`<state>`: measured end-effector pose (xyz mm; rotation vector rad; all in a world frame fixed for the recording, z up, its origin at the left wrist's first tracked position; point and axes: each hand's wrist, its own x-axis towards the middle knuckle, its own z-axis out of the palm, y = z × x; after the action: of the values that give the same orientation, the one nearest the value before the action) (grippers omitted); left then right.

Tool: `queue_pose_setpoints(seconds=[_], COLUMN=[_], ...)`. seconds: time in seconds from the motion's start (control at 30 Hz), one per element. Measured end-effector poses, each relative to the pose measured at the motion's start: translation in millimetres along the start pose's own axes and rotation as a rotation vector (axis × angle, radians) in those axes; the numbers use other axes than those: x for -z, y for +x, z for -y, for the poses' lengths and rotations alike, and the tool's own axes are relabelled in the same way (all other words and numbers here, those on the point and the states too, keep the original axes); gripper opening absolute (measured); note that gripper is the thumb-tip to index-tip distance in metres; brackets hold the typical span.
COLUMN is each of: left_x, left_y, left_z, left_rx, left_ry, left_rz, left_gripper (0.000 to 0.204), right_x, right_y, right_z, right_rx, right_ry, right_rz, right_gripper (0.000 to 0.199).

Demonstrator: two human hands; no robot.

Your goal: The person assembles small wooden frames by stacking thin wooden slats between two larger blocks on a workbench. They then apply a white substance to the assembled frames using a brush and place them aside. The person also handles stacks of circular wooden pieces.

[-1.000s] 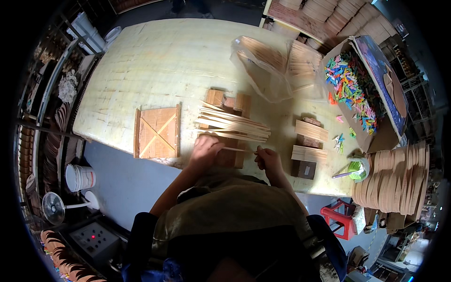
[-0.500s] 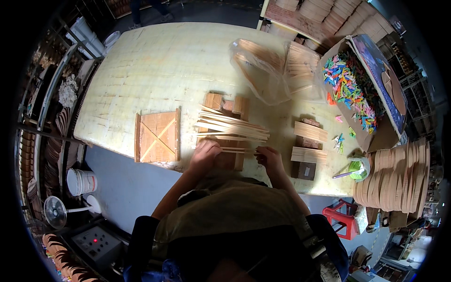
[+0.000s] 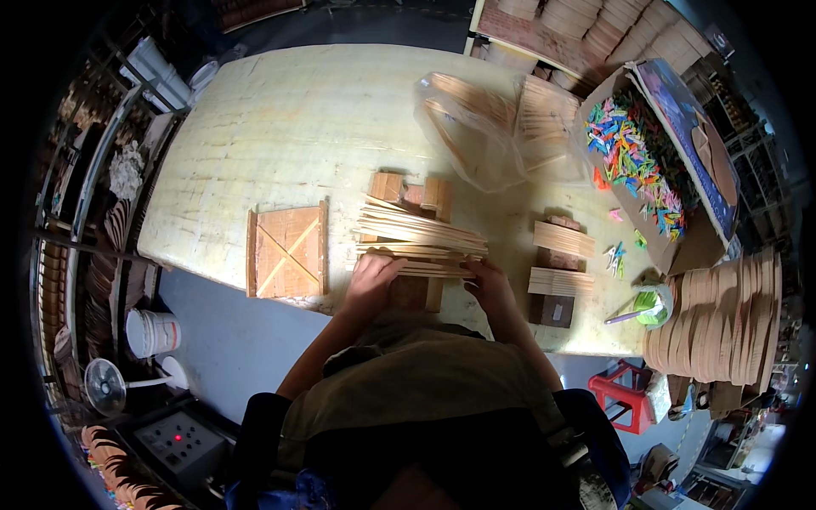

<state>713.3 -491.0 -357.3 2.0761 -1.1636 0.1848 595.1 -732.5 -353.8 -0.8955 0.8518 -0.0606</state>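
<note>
My left hand (image 3: 371,282) is closed on the left ends of a few thin wooden strips (image 3: 429,273) at the near side of a bundle. My right hand (image 3: 490,285) pinches the same strips near their right ends. Just beyond them, a loose, slightly fanned bundle of pale wooden strips (image 3: 416,228) lies across a wooden block stand (image 3: 438,196). To the left sits a square wooden board (image 3: 287,252) with raised side rails and two crossed strips. On the right, short strips in two neat rows (image 3: 561,281) rest on dark blocks. My fingers partly hide the strip ends.
Bagged strips (image 3: 476,127) lie farther back on the pale table (image 3: 280,119). An open carton (image 3: 680,187) of colourful clothespins stands at the right. Nearby are a green glue cup (image 3: 653,306) with a brush, stacked curved wooden pieces (image 3: 714,319) and a red stool (image 3: 627,395).
Both hands have moved slightly away from me with the strips, up against the near side of the bundle. A person's legs at the far left have gone out of view.
</note>
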Motion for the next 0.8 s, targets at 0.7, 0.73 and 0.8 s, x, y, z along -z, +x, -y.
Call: queue_pose_setpoints(seconds=[0.7,0.73,0.8], left_x=[7.8,9.5,11.4], left_y=[5.5,4.6,3.9], left_z=[-2.1,-2.9,-3.2], left_rx=[-0.17,-0.181,-0.194], left_ry=[0.028,0.024,0.023], left_rz=[-0.073,-0.056,-0.035], left_gripper=[0.031,0.032,0.033], right_x=[5.9,5.3,4.3], right_y=[-6.9,-7.8,-9.0], right_z=[1.1,1.4,1.1], right_rx=[0.024,0.019,0.007], right_ry=[-0.281,-0.293,-0.318], right_rz=[0.105,0.095,0.077], right_gripper=[0.037,0.037,0.037])
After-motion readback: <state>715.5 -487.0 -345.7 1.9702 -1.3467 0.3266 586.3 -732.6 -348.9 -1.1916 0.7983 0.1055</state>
